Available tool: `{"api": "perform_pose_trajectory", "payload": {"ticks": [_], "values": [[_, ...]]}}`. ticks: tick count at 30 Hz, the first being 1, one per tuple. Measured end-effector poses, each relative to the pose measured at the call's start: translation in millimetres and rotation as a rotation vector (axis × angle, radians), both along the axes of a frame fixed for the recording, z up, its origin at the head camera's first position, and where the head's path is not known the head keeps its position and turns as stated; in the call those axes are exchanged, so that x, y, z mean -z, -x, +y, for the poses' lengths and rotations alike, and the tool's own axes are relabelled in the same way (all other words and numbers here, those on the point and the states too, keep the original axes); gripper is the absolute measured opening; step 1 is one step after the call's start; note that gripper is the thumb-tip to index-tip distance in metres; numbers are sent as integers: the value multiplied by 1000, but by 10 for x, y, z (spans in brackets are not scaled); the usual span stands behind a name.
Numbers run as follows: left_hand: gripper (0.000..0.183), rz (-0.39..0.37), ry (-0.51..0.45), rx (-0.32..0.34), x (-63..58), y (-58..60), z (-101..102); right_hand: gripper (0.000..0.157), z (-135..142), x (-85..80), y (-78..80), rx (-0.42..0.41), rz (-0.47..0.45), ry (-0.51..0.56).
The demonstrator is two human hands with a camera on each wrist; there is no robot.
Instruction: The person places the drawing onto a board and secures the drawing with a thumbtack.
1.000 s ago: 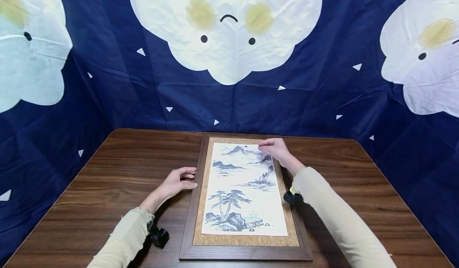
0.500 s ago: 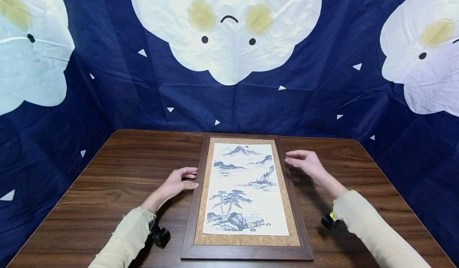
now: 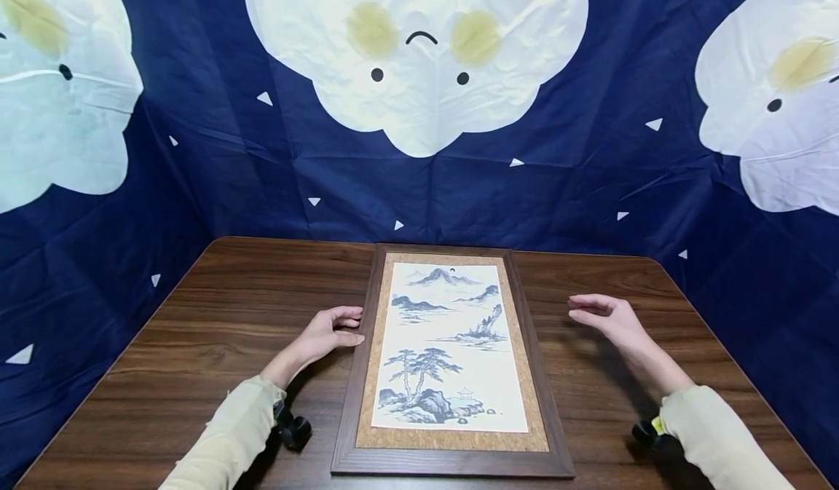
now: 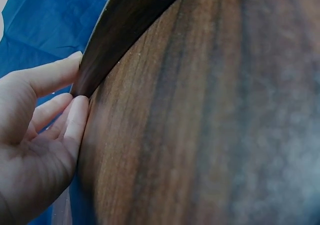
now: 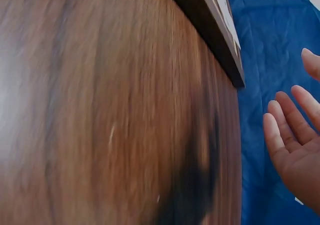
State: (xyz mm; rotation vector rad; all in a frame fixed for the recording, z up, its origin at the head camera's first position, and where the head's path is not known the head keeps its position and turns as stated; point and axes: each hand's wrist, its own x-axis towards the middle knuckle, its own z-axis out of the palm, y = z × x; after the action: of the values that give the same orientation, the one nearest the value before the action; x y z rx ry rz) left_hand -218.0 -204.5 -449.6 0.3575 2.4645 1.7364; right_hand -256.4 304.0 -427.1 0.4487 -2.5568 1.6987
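A sheet with an ink landscape painting [image 3: 452,373] lies on the cork panel [image 3: 452,440] of a dark brown wooden frame [image 3: 452,464]. A small dark mark or hole shows near the sheet's top edge. My left hand [image 3: 325,335] rests at the frame's left side, thumb and fingertips touching its edge; in the left wrist view the thumb tip lies at the upper edge of the dark strip. To the right of the frame my right hand [image 3: 611,320] hangs over the table, fingers loosely bent and holding nothing. The right wrist view shows that palm bare.
The frame lies on a wood-grain table [image 3: 242,293], its top side near the far edge. A dark blue cloth [image 3: 249,162] with white clouds hangs behind and on both sides. Black wrist cameras [image 3: 295,432] sit under the cuffs.
My right hand has left the sheet's upper right corner and moved right, past the frame, over the table. The left hand stays at the frame's left side.
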Motion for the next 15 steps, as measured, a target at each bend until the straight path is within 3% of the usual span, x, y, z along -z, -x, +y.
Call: {"api": "perform_pose_trajectory", "payload": {"ticks": [10,15], "values": [[53,0,17,-5,-34,0,-31,44,38,-128,-243,96,-15,-68],[52,15,41,-77,-101,-14,-129,42,62,-48,-260,93,7,-91]]}}
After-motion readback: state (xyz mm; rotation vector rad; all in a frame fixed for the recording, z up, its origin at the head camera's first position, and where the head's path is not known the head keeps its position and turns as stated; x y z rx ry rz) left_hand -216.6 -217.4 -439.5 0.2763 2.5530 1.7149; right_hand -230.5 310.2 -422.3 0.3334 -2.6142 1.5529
